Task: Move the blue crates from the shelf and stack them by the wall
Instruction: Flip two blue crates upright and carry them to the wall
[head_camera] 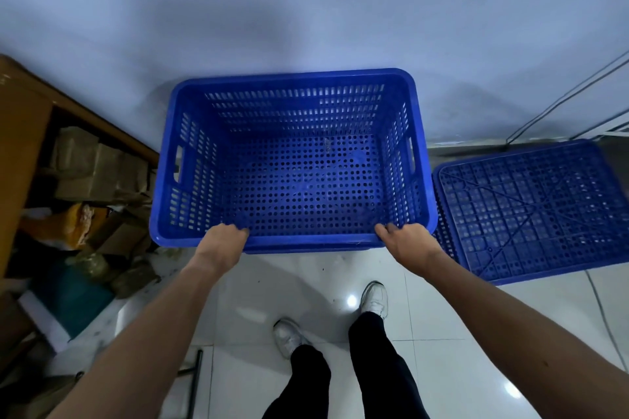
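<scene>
Both hands, left hand (226,237) and right hand (403,237), are gripping the near rim of the crate (289,160) at frame centre against the wall (306,10); keeping it level and square should help stacking.

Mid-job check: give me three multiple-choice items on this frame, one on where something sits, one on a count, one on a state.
1. Where is the upside-down crate relative to the open crate?
A. to its right
B. to its left
C. inside it

2. How many blue crates are in view?
A. one
B. two
C. four

3. What does the open crate hold?
A. cardboard boxes
B. nothing visible
C. a folded cloth

Answers: 1 A, its ribbed underside faces up on the floor at right. 2 B, the open one and the overturned one. 3 B, its perforated bottom shows bare while the left hand and right hand grip its near rim.
</scene>
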`<action>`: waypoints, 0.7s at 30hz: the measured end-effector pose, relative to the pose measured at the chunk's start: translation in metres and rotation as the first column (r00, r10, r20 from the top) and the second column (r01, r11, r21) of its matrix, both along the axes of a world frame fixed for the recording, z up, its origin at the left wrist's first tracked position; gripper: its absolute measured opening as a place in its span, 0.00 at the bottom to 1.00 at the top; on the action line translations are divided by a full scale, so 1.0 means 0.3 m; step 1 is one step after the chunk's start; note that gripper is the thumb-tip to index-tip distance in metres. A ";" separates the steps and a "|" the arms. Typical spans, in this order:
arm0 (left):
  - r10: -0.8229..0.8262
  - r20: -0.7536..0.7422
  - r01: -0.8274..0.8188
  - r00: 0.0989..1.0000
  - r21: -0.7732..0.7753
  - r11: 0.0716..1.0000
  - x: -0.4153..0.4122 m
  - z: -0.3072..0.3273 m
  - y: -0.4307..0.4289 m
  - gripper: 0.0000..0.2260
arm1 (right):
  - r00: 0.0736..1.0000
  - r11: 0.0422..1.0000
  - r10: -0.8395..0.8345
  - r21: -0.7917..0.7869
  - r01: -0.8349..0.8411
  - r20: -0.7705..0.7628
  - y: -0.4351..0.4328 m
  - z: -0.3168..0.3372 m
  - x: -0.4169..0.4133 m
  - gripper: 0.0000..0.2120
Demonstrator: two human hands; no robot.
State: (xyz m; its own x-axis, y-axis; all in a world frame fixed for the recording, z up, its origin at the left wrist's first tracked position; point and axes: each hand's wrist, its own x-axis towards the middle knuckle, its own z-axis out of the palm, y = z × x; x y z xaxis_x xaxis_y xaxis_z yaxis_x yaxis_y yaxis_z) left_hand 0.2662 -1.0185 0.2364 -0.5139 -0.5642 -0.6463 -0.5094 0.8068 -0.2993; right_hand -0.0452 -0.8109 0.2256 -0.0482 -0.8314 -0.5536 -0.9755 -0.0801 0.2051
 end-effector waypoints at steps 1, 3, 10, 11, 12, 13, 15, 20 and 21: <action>0.001 -0.002 -0.001 1.000 -0.005 1.000 0.007 0.000 -0.007 0.16 | 1.000 1.000 -0.002 -0.004 0.002 -0.001 -0.005 -0.001 0.007 0.26; 0.011 0.001 -0.011 1.000 -0.015 1.000 0.022 -0.002 -0.019 0.16 | 1.000 1.000 0.006 -0.013 -0.006 -0.011 -0.015 0.002 0.025 0.25; 0.120 -0.011 -0.119 0.993 0.050 0.992 0.039 -0.021 -0.007 0.18 | 0.999 0.999 -0.039 0.017 0.040 -0.036 -0.011 -0.009 0.060 0.29; 0.132 -0.030 -0.130 0.991 0.067 0.989 0.041 -0.024 -0.002 0.18 | 0.998 0.999 -0.043 0.019 0.044 -0.041 -0.010 -0.009 0.062 0.29; 0.143 -0.052 -0.138 0.988 0.083 0.987 0.045 -0.027 0.002 0.19 | 0.998 0.999 -0.051 0.015 0.052 -0.044 -0.009 -0.008 0.066 0.29; 0.155 -0.070 -0.148 0.985 0.095 0.984 0.049 -0.027 0.009 0.19 | 0.997 0.998 -0.064 0.010 0.065 -0.046 -0.011 -0.004 0.069 0.28; 0.173 -0.086 -0.164 0.981 0.101 0.981 0.055 -0.028 0.035 0.21 | 0.993 0.994 -0.106 0.011 0.106 -0.048 -0.015 0.004 0.081 0.27; 0.154 -0.230 -0.143 0.961 0.063 0.988 0.054 -0.059 0.123 0.29 | 0.965 0.967 -0.256 -0.027 0.255 -0.054 -0.004 0.005 0.150 0.13; 0.146 -0.280 -0.133 0.949 0.064 0.989 0.046 -0.064 0.127 0.29 | 0.962 0.964 -0.266 -0.041 0.264 -0.053 -0.002 0.004 0.158 0.12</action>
